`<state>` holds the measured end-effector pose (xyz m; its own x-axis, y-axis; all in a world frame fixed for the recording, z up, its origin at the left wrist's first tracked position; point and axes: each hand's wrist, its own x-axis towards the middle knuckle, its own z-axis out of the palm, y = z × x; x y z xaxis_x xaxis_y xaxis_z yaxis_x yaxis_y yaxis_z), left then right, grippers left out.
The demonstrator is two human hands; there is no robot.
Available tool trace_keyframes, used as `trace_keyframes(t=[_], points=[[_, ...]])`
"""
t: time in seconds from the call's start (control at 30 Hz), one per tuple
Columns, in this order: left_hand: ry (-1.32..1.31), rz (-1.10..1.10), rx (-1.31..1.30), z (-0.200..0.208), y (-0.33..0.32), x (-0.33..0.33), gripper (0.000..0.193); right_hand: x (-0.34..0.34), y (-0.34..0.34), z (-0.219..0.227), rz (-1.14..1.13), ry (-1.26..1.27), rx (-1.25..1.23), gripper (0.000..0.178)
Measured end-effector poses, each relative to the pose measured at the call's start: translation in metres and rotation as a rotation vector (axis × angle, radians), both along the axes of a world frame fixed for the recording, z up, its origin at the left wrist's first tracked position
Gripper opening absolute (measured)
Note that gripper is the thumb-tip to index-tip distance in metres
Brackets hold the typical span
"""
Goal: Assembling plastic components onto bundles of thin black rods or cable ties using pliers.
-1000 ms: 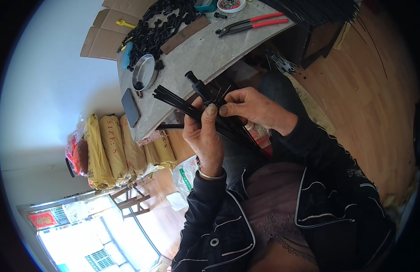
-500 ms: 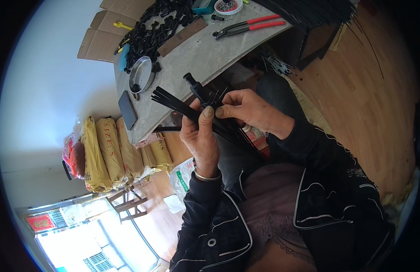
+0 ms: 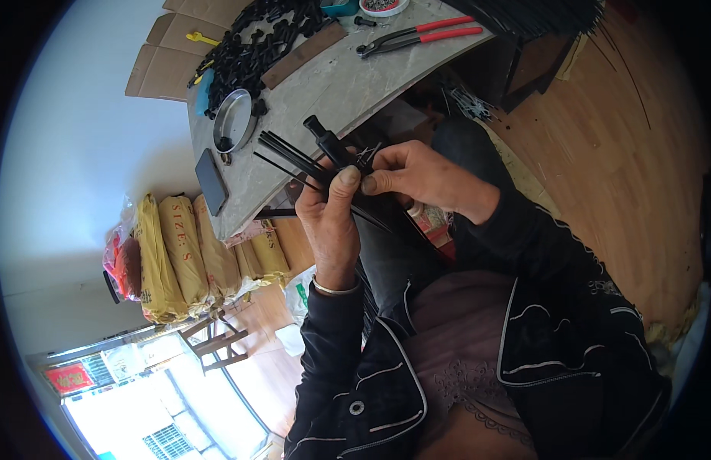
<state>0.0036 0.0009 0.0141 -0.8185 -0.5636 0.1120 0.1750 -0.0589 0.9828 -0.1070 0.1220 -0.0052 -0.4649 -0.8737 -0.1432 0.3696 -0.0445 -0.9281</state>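
My left hand (image 3: 328, 222) is closed around a bundle of thin black rods (image 3: 288, 153) and a black stepped tubular fitting (image 3: 327, 139). The fitting tilts up to the left, beside the rods, and the thumb presses at its lower end. One rod stands a little apart from the bundle. Against that same end my right hand (image 3: 436, 182) is closed in a pinch, thumb and forefinger almost meeting the left thumb. Short thin rod tips (image 3: 367, 153) poke out there between the hands. What exactly the right fingertips grip is hidden.
Ahead is a grey table (image 3: 325, 84) with red-handled pincers (image 3: 420, 37), a heap of black parts (image 3: 252, 54), a round metal dish (image 3: 234, 121), a flat dark slab (image 3: 211, 182) and a wooden strip (image 3: 303, 55). More long black rods (image 3: 532, 19) lie at the right. Wrapped sacks (image 3: 188, 249) stand left.
Both hands stay together at the fitting's lower end. My left hand and the fitting have shifted slightly left and up. One rod has separated from the bundle, and the view has moved a little.
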Motion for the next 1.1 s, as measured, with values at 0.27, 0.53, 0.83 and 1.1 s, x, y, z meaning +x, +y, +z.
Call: trace_keyframes(t=[0.27, 0.53, 0.83, 1.1], points=[[0.061, -0.054, 0.170, -0.007, -0.005, 0.000, 0.033, 0.010, -0.006, -0.013, -0.159, 0.267, -0.035, 0.033], [0.065, -0.099, 0.191, -0.002, -0.005, 0.004, 0.035, -0.005, 0.001, 0.004, 0.053, -0.007, 0.042, 0.036], [0.064, -0.168, 0.250, 0.001, -0.004, 0.006, 0.037, -0.002, -0.003, 0.001, 0.029, -0.035, -0.017, 0.044], [0.013, -0.147, 0.187, 0.008, 0.012, -0.004, 0.036, -0.001, -0.002, 0.004, -0.024, -0.059, -0.116, 0.037]])
